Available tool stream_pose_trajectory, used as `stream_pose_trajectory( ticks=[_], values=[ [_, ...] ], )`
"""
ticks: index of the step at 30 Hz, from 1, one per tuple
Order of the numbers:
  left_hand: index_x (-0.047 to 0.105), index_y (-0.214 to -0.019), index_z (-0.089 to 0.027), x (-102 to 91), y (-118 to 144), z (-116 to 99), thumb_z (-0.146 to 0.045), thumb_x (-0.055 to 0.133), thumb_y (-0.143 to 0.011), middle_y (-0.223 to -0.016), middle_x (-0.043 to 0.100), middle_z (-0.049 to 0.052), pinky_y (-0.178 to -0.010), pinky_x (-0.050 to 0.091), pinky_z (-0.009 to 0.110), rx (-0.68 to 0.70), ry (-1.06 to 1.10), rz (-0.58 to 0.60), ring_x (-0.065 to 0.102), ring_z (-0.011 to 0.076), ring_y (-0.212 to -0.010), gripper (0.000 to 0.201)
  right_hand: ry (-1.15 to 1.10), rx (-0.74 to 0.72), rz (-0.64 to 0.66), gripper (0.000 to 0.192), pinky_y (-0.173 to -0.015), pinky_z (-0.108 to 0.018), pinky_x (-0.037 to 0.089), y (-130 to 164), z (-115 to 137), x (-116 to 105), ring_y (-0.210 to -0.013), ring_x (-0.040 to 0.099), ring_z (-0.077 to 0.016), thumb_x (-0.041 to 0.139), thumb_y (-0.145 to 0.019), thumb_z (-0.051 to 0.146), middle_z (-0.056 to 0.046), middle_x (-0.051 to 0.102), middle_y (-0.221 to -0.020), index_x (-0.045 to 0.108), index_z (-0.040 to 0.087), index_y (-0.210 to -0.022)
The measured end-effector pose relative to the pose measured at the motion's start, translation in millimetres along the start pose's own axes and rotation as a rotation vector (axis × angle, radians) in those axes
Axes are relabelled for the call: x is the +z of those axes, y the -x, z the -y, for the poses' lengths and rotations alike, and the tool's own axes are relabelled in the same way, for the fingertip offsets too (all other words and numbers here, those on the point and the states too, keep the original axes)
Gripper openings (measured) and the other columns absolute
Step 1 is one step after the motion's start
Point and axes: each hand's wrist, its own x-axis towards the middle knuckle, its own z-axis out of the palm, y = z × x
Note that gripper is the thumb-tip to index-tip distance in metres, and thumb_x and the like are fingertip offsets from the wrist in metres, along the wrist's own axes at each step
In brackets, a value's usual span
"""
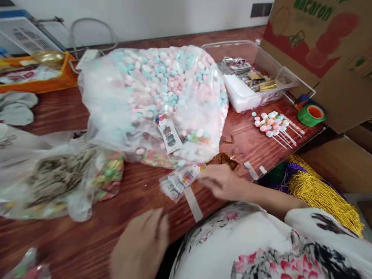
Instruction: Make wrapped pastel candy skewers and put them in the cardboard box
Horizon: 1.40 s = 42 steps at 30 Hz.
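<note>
Right hand [220,180] pinching one small packet [179,182], left hand [140,247] flat, empty, one tape strip [193,204] between.

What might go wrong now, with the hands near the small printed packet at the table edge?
The right hand touches the small printed packet near the table edge; a push might drop it. The lollipops also lie near the edge and might roll off. The left hand is blurred, so its grip is unclear.

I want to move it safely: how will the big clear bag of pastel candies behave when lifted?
The bag looks like thin, crinkled film, so it will probably sag and shift. It bulges with many pieces, so it is likely heavy. The film seems smooth, so it may slip.
</note>
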Motion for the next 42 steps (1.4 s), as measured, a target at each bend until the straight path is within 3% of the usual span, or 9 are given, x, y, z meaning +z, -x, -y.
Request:
stream_pose_trajectory(
  ticks=[5,10,15,21,25,27,31,36,42],
  values=[
    [0.068,-0.093,-0.008,53.9,-110.9,-46.8,-0.013,0.052,-0.083,-0.09,0.067,0.015,-0.066,0.05,0.034,0.094,-0.218,0.313,0.063,0.0274,-0.085,0.019,0.625,0.357,-0.407,0.024,-0.085,-0.031,0.048,61.3,-63.2,-105.0,-0.089,0.064,-0.0197,0.044,-0.093,0.02,-0.009,0.071,-0.093,0.068,0.017,-0.097],
    [0.068,-0.089,-0.007,76.0,-117.4,-48.6,-0.002,0.041,-0.085,-0.091,0.066,0.016,-0.059,0.045,0.03,0.094,-0.341,0.29,0.064,0.026,-0.079,0.028,1.045,0.769,-0.423,0.03,-0.084,-0.034,0.042,111.3,-98.9,-180.9,-0.098,0.059,-0.025,0.043,-0.094,0.027,-0.013,0.07,-0.103,0.069,0.017,-0.104],
    [0.067,-0.083,-0.013,79.2,-99.1,-27.1,-0.004,0.047,-0.083,-0.078,0.064,0.009,-0.062,0.045,0.031,0.146,-0.307,0.151,0.061,0.0238,-0.076,0.022,1.203,0.95,-0.256,0.032,-0.079,-0.035,0.036,115.9,-125.3,-194.0,-0.104,0.055,-0.0286,0.042,-0.094,0.03,-0.014,0.068,-0.108,0.07,0.019,-0.104],
    [0.066,-0.083,-0.016,83.4,-91.5,-7.7,-0.015,0.053,-0.089,-0.078,0.064,0.007,-0.068,0.045,0.03,0.22,-0.201,-0.121,0.059,0.021,-0.078,0.014,1.26,0.951,-0.161,0.033,-0.068,-0.031,0.032,103.2,-129.6,-203.5,-0.09,0.061,-0.0239,0.04,-0.094,0.024,-0.013,0.071,-0.097,0.071,0.016,-0.095],
    [0.067,-0.091,-0.015,84.3,-93.5,-17.1,-0.012,0.055,-0.085,-0.083,0.064,0.009,-0.066,0.043,0.031,0.172,-0.259,-0.058,0.057,0.0237,-0.081,0.014,1.271,0.911,-0.079,0.033,-0.059,-0.029,0.027,80.5,-114.8,-226.1,-0.077,0.062,-0.0196,0.039,-0.093,0.023,-0.012,0.071,-0.089,0.071,0.018,-0.096],
    [0.067,-0.099,-0.014,82.6,-97.3,-23.2,-0.008,0.054,-0.082,-0.089,0.065,0.01,-0.066,0.044,0.032,0.14,-0.271,-0.007,0.057,0.025,-0.084,0.023,1.307,0.864,0.052,0.032,-0.059,-0.028,0.028,59.9,-104.4,-240.1,-0.079,0.064,-0.0196,0.04,-0.092,0.02,-0.012,0.072,-0.094,0.07,0.019,-0.101],
    [0.066,-0.083,-0.015,78.0,-104.0,-26.2,-0.007,0.053,-0.078,-0.085,0.063,0.01,-0.065,0.044,0.033,0.079,-0.23,0.077,0.057,0.0262,-0.085,0.017,1.355,0.77,0.367,0.034,-0.063,-0.027,0.034,10.2,-90.1,-265.7,-0.085,0.067,-0.0211,0.04,-0.09,0.015,-0.013,0.073,-0.1,0.07,0.02,-0.106],
    [0.062,-0.072,-0.017,79.8,-99.6,-21.2,-0.009,0.052,-0.081,-0.078,0.06,0.009,-0.066,0.042,0.034,0.057,-0.178,0.03,0.056,0.0261,-0.084,0.015,1.34,0.715,0.56,0.03,-0.071,-0.031,0.042,-36.4,-92.9,-280.3,-0.089,0.068,-0.0247,0.048,-0.085,0.012,-0.015,0.075,-0.098,0.075,0.018,-0.098],
    [0.057,-0.068,-0.018,83.3,-92.0,-17.9,-0.016,0.052,-0.088,-0.074,0.058,0.006,-0.065,0.04,0.032,0.064,-0.182,-0.066,0.055,0.0221,-0.078,0.021,1.377,0.623,0.67,0.029,-0.08,-0.033,0.044,-58.2,-98.5,-285.3,-0.094,0.066,-0.0252,0.049,-0.089,0.02,-0.018,0.074,-0.097,0.074,0.014,-0.1]
  ],
)
